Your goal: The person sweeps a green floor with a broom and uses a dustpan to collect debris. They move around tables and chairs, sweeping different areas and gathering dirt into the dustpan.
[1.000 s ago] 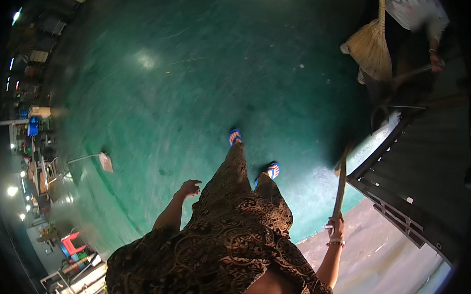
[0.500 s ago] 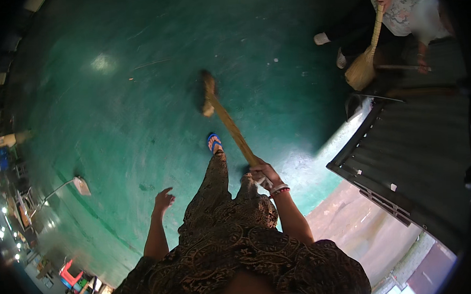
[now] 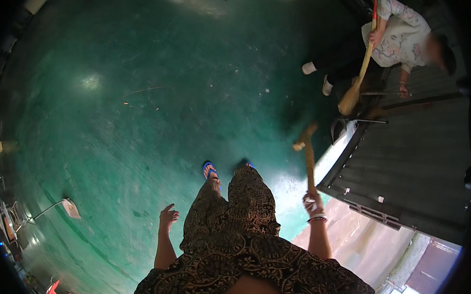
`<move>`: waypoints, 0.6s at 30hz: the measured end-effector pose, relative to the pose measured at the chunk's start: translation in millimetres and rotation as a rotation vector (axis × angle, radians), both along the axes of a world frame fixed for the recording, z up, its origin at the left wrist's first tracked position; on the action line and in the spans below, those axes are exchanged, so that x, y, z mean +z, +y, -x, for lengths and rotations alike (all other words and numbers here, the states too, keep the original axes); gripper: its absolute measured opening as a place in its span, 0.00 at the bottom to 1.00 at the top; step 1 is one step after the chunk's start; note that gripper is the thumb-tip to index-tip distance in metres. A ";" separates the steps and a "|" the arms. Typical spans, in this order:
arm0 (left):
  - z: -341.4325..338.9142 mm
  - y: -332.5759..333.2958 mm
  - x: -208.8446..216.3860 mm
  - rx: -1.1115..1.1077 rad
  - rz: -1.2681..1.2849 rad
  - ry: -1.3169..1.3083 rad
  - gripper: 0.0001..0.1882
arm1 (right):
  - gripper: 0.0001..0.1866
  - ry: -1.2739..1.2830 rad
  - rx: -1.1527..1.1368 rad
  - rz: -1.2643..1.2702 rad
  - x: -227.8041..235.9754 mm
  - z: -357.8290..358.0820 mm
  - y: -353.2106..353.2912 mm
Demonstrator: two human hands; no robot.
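My right hand (image 3: pixel 312 201) is closed round the lower end of a straw-coloured broom (image 3: pixel 310 163). The broom points forward, and its T-shaped head is blurred by motion near the dark panel's left edge. Something white shows at that hand's palm, too small to name, and bracelets circle the wrist. Out to my left, my left hand (image 3: pixel 168 216) hangs with loosely bent fingers apart and nothing in it. My feet in blue flip-flops (image 3: pixel 209 168) stand on the green floor (image 3: pixel 180 118) between the two hands.
A co-worker (image 3: pixel 400 37) at the upper right holds a straw broom (image 3: pixel 352 94) and a thin-handled tool. A dark ribbed metal panel (image 3: pixel 406 154) lies along my right. A long-handled dustpan (image 3: pixel 71 208) and a red stool (image 3: pixel 56 292) are at the left.
My right hand has swung the broom from ahead of me out to the right. My body has moved forward, with both feet now showing. The co-worker's broom has shifted slightly.
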State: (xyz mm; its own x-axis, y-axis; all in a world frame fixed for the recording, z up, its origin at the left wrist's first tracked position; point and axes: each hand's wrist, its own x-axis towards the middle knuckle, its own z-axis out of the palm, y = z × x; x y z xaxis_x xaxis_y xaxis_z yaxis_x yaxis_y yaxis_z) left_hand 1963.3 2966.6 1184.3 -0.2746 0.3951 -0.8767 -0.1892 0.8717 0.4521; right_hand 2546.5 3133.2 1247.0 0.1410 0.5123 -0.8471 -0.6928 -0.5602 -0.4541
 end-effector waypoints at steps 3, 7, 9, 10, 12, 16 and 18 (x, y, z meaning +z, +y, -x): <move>-3.3 18.6 4.5 -0.023 0.012 0.043 0.23 | 0.04 0.367 -0.386 -0.103 -21.3 -60.9 45.8; -2.8 17.2 11.9 0.075 0.061 0.099 0.23 | 0.08 0.293 -0.407 -0.035 -73.1 -82.6 148.0; -3.6 8.4 17.1 0.153 0.100 0.087 0.24 | 0.13 0.333 -0.295 -0.173 -112.0 -59.9 197.1; -6.4 3.4 20.0 0.234 0.144 0.085 0.25 | 0.13 0.317 -0.249 -0.132 -133.3 -44.2 228.3; -14.2 -4.2 29.7 0.290 0.205 0.044 0.25 | 0.09 0.261 -0.135 -0.089 -172.3 1.3 279.6; -44.3 11.4 51.7 0.214 0.240 -0.014 0.25 | 0.10 -0.582 0.619 0.011 -235.1 134.2 339.6; -64.0 38.0 62.6 0.160 0.273 0.033 0.25 | 0.21 -0.723 0.584 0.142 -246.8 208.9 355.0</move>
State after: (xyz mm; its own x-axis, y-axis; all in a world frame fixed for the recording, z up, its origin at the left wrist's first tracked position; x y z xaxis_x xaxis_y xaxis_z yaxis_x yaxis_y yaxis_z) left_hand 2027.3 3004.6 1246.9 -0.3447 0.0958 -0.9338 -0.3231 0.9219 0.2138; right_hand 2337.7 3488.2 1000.3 0.4108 0.5664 -0.7144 0.1384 -0.8133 -0.5652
